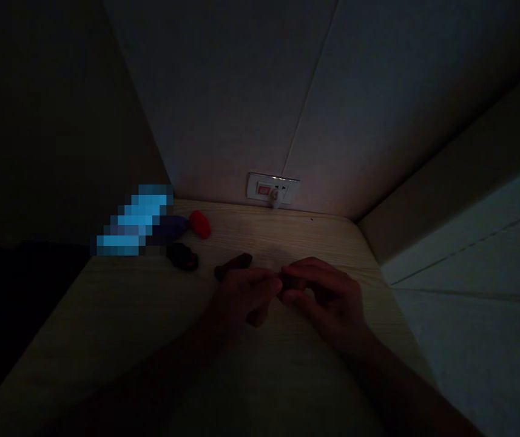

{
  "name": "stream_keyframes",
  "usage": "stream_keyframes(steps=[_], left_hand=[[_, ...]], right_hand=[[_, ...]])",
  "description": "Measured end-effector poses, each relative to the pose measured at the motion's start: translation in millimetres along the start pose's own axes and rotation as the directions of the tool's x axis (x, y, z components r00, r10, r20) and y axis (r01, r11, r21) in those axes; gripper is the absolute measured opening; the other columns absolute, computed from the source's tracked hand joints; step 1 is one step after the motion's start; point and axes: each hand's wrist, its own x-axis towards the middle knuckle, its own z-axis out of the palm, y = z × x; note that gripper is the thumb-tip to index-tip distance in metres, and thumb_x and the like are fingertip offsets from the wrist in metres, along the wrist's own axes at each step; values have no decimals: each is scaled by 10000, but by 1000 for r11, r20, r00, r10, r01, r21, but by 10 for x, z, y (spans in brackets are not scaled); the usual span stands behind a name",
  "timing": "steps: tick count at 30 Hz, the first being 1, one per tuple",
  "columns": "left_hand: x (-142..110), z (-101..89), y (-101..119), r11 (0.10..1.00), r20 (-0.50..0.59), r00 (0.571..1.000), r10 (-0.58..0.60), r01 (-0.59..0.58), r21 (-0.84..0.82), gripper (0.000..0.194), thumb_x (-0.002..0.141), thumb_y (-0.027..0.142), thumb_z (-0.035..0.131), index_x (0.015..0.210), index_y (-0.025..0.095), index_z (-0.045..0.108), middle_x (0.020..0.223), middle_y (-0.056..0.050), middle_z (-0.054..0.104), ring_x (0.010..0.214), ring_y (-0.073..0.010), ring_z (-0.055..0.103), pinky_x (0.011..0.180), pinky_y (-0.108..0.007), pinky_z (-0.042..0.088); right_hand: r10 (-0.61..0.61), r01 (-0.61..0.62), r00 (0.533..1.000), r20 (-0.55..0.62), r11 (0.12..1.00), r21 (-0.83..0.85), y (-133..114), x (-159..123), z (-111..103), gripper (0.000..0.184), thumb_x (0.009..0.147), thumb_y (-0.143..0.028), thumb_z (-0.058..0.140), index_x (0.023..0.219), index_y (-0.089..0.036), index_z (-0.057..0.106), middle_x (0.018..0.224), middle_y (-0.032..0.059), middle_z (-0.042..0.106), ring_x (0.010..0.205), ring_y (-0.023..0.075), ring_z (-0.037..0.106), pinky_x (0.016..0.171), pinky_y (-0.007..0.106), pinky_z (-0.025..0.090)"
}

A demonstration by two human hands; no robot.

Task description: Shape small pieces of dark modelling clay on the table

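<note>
In dim light, my left hand and my right hand meet over the wooden tabletop. The fingertips of my right hand are pinched round a small dark object, whose kind I cannot make out. Thumb and fingers of my left hand are closed and touch the near side of it, and what lies between them is hidden. Just behind my left hand lies a dark elongated piece, partly covered by it.
Farther left lie a red lump-shaped thing, a dark blue thing and a black thing. A bright blurred-out patch is beside them. On the wall behind is a socket with a plug in it. A pale panel borders the right.
</note>
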Motion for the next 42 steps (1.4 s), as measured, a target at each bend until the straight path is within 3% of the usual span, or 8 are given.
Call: stream_keyframes(steps=[6,17,21,25,28,33,38,42], left_hand=[[-6,9,6,998,-22,1000,-6,5,-56,379,739,485,824,872,139,745,515,69,466,424,-58,351,416,-217,240],[-12,38,21,999,-62,997,-34,33,-30,400,742,538,788,791,150,705,564,40,537,419,-47,343,415,-214,228],[-33,72,-9,984,45,984,-175,174,40,389,807,528,624,746,152,701,539,12,529,414,-74,360,401,-224,195],[-32,134,-119,924,198,904,-380,381,31,242,576,234,558,767,161,687,567,0,561,471,-106,424,440,-229,246],[-15,175,-208,922,228,905,-359,382,-67,300,484,144,531,758,160,654,679,-38,665,560,-109,475,515,-238,270],[2,179,-219,930,218,931,-292,330,-164,274,548,117,616,818,152,646,853,-87,761,611,-106,496,568,-251,280],[-5,133,-148,940,290,928,-233,291,-179,225,674,188,708,875,141,619,975,-106,771,593,-85,541,573,-247,340],[-6,85,-150,946,374,892,-253,309,-95,241,844,365,680,958,175,585,862,-81,774,541,-128,619,507,-255,391]], right_hand=[[-31,31,999,-23,999,-18,-3,4,2,403,867,-206,808,1251,-314,753,897,43,739,792,177,690,706,328,601],[44,-42,997,-60,998,41,-28,-7,3,308,845,-213,829,1140,-290,786,845,36,758,800,187,717,695,312,599],[187,-165,956,-226,980,112,37,2,-29,163,902,-269,765,1064,-270,785,878,22,781,572,109,648,534,239,540],[282,-275,908,-310,959,69,182,58,-42,167,899,-351,753,983,-209,776,748,10,736,508,94,591,484,219,491],[333,-353,898,-289,936,-16,283,138,-15,260,872,-382,767,1030,-175,759,741,21,720,565,112,604,506,222,485],[318,-334,940,-126,933,-131,393,317,28,302,869,-354,738,1107,-168,734,960,87,793,695,152,689,598,262,545],[270,-261,963,8,938,-228,546,417,72,317,837,-287,751,1131,-169,734,843,55,785,677,154,693,621,272,558],[245,-228,969,34,937,-265,637,406,113,261,823,-301,798,1044,-172,746,883,62,777,747,167,697,683,289,558]])
